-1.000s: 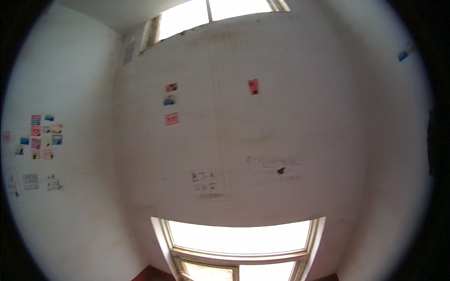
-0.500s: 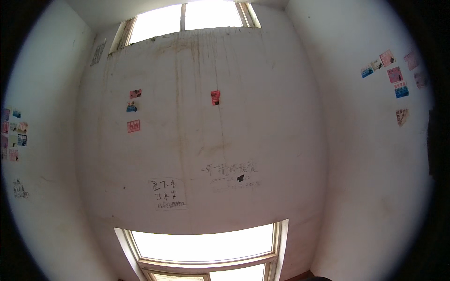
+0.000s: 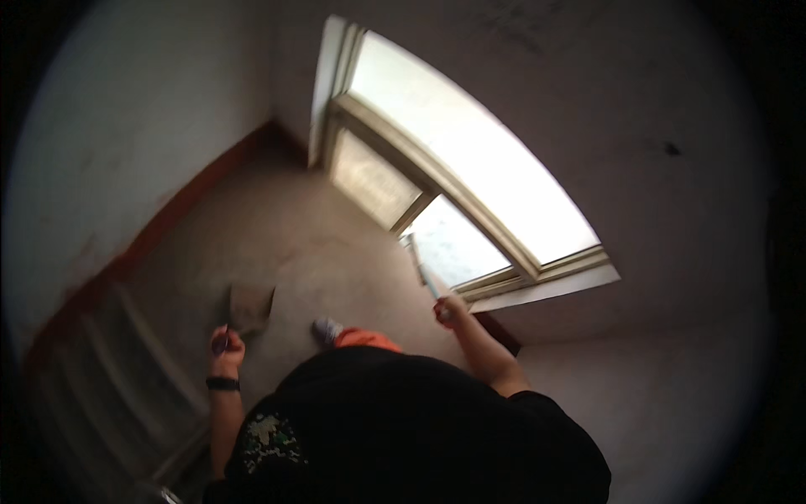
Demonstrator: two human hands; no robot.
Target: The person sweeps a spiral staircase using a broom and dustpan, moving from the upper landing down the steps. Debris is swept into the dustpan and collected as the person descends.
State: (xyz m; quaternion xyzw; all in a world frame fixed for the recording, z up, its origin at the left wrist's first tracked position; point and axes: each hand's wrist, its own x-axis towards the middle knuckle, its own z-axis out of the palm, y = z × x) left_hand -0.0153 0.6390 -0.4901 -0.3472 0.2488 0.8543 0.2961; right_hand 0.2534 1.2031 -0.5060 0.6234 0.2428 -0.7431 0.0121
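Ok so, clock centred on the middle of the head view: the left hand (image 3: 231,353) is at about 8 o'clock, and its grip is closed round a dark, purplish handle (image 3: 220,341). The right hand (image 3: 454,311) is near 5 o'clock, fingers wrapped round a thin pale-blue pole (image 3: 431,284) with a reddish bit (image 3: 440,313) right at the fist. That pole slants up toward 11 o'clock from the hand, and its far end is too blurry to make out. Just off the left hand, at its 1 o'clock, there's a squarish brown pan (image 3: 251,304); can't tell if it's joined to that handle. Dark band (image 3: 223,384) on the left wrist too. A greyish shoe (image 3: 324,331) sits at 3 o'clock from the left hand, right next to some orange trousers (image 3: 365,338), and the black shirt (image 3: 420,420) with a camo-looking patch (image 3: 273,441) fills 6 o'clock. Further out, the bare floor (image 3: 327,235) runs up to a red-brown skirting strip (image 3: 189,195) around 9 to 10. Blurry stairs (image 3: 117,386) are out at 8, a big bright window (image 3: 474,147) at 1, and a small dark mark (image 3: 672,149) on the wall (image 3: 638,218) at 2.
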